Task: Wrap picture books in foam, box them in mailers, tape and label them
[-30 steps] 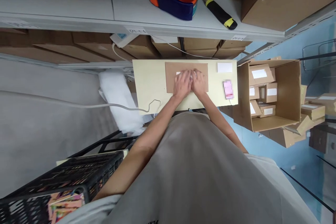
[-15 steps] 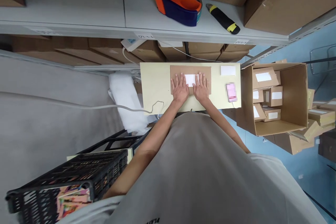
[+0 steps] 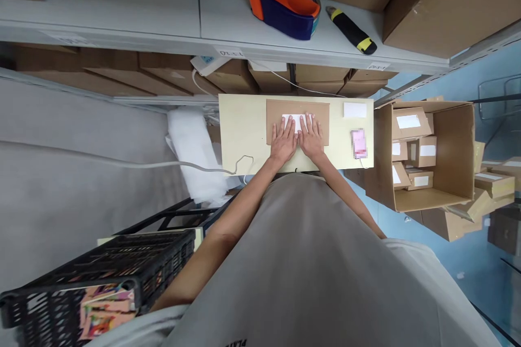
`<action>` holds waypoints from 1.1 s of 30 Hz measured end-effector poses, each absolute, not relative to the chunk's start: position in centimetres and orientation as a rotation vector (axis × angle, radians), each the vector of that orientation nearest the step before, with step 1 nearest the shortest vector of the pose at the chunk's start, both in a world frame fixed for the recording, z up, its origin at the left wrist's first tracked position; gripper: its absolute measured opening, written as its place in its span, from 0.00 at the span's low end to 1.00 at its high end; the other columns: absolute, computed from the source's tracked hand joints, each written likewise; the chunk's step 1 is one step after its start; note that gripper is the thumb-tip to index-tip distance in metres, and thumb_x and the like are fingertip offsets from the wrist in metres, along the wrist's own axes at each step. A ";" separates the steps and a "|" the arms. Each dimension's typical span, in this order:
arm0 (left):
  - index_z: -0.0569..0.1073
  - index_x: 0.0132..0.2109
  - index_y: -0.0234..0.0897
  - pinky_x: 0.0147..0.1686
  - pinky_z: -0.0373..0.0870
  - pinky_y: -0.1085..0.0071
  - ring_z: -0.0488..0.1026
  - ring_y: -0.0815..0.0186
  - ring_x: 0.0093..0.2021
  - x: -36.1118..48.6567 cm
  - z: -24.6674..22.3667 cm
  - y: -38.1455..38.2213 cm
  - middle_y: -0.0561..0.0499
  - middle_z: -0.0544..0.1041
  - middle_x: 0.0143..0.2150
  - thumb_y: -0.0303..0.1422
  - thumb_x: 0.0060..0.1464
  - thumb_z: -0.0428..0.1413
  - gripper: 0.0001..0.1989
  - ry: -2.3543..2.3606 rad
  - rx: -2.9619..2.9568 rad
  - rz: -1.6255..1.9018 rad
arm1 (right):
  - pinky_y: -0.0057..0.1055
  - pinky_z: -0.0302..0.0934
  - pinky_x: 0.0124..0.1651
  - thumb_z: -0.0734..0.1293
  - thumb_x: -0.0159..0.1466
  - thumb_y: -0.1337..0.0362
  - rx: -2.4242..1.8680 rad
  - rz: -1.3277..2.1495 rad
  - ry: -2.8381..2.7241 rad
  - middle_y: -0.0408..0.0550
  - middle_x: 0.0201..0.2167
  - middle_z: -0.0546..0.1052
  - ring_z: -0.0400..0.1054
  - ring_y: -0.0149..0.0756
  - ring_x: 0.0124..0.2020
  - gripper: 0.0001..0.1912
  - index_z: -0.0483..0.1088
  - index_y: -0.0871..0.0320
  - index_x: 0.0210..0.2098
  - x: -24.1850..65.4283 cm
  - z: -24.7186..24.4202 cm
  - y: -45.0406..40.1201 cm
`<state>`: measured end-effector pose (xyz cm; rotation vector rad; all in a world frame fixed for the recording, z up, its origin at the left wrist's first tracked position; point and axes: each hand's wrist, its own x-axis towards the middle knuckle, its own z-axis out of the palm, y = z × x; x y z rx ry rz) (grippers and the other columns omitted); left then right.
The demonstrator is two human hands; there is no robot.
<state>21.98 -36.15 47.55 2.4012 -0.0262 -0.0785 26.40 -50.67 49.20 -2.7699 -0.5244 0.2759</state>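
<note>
A flat brown cardboard box lies on the pale yellow table in front of me. On its top face is a white label, partly covered by my fingers. My left hand rests flat with fingers stretched over the label's left part and the cardboard. My right hand lies flat over the label's right part, its thumb close to the left hand's. Neither hand grasps anything. To the right on the table are a stack of white labels and a pink-screened phone with a cable.
An orange and blue tape dispenser and a black-yellow utility knife lie on the shelf above. A large open carton holding small labelled boxes stands right. A black crate and white wrapping are at left. A cable reaches the table.
Both hands have shifted inward across the label, the left one moving right, and the thumbs are closer together. The view has moved slightly.
</note>
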 end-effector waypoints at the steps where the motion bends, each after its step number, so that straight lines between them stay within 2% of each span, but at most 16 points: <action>1: 0.55 0.85 0.31 0.86 0.23 0.42 0.40 0.48 0.89 21.9 47.6 -36.3 0.42 0.50 0.88 0.46 0.78 0.38 0.38 -0.017 2.389 -0.072 | 0.57 0.32 0.89 0.50 0.84 0.58 -2.772 0.273 -0.522 0.54 0.88 0.47 0.37 0.50 0.90 0.35 0.51 0.62 0.86 26.4 49.2 -50.6; 12: 0.55 0.86 0.35 0.86 0.23 0.45 0.39 0.51 0.90 21.9 47.7 -36.4 0.45 0.51 0.88 0.49 0.78 0.37 0.39 0.015 2.330 -0.050 | 0.60 0.32 0.89 0.48 0.84 0.57 -2.768 0.268 -0.523 0.56 0.88 0.47 0.36 0.50 0.90 0.35 0.51 0.62 0.86 26.4 49.3 -50.6; 18: 0.54 0.86 0.35 0.86 0.23 0.44 0.40 0.51 0.90 21.9 47.7 -36.3 0.43 0.51 0.88 0.50 0.78 0.38 0.39 0.001 2.333 -0.052 | 0.59 0.32 0.89 0.49 0.84 0.56 -2.781 0.277 -0.531 0.55 0.88 0.47 0.36 0.50 0.90 0.35 0.51 0.60 0.86 26.3 49.5 -50.8; 23: 0.53 0.86 0.34 0.85 0.22 0.41 0.38 0.46 0.89 21.1 47.7 -34.1 0.40 0.49 0.88 0.54 0.77 0.43 0.43 0.031 2.381 -0.080 | 0.63 0.31 0.88 0.50 0.84 0.53 -2.776 0.223 -0.402 0.56 0.89 0.43 0.34 0.52 0.90 0.35 0.52 0.57 0.86 26.4 49.3 -54.3; 25: 0.53 0.86 0.35 0.85 0.23 0.40 0.36 0.45 0.90 20.2 47.5 -32.6 0.39 0.47 0.89 0.57 0.76 0.43 0.44 0.107 2.392 -0.079 | 0.65 0.31 0.87 0.50 0.84 0.51 -2.749 0.233 -0.292 0.59 0.89 0.41 0.32 0.54 0.90 0.37 0.50 0.60 0.86 26.4 49.2 -56.7; 27: 0.51 0.86 0.35 0.86 0.28 0.40 0.33 0.45 0.90 19.1 46.9 -31.3 0.38 0.43 0.89 0.60 0.75 0.44 0.47 0.240 2.369 -0.052 | 0.66 0.34 0.87 0.51 0.83 0.44 -2.671 0.254 -0.161 0.63 0.88 0.40 0.31 0.56 0.90 0.43 0.45 0.64 0.87 26.1 49.0 -59.2; 29: 0.48 0.87 0.35 0.86 0.36 0.42 0.35 0.45 0.90 18.3 46.1 -30.4 0.36 0.42 0.89 0.63 0.72 0.49 0.51 0.431 2.270 -0.018 | 0.65 0.38 0.87 0.53 0.80 0.37 -2.524 0.284 -0.064 0.63 0.88 0.43 0.33 0.56 0.90 0.50 0.41 0.64 0.87 25.5 48.5 -61.1; 31: 0.53 0.85 0.36 0.85 0.48 0.45 0.46 0.46 0.89 17.8 45.2 -30.2 0.34 0.50 0.88 0.61 0.72 0.52 0.49 0.595 2.089 -0.037 | 0.59 0.42 0.88 0.53 0.78 0.32 -2.349 0.347 0.014 0.59 0.88 0.47 0.38 0.52 0.89 0.53 0.41 0.60 0.88 24.6 48.0 -61.9; 33: 0.64 0.80 0.35 0.81 0.61 0.49 0.63 0.47 0.83 17.8 44.6 -30.5 0.33 0.66 0.82 0.57 0.73 0.52 0.41 0.636 1.907 -0.112 | 0.53 0.46 0.87 0.50 0.78 0.30 -2.212 0.411 0.080 0.57 0.87 0.52 0.47 0.47 0.88 0.51 0.45 0.57 0.87 23.8 47.3 -61.8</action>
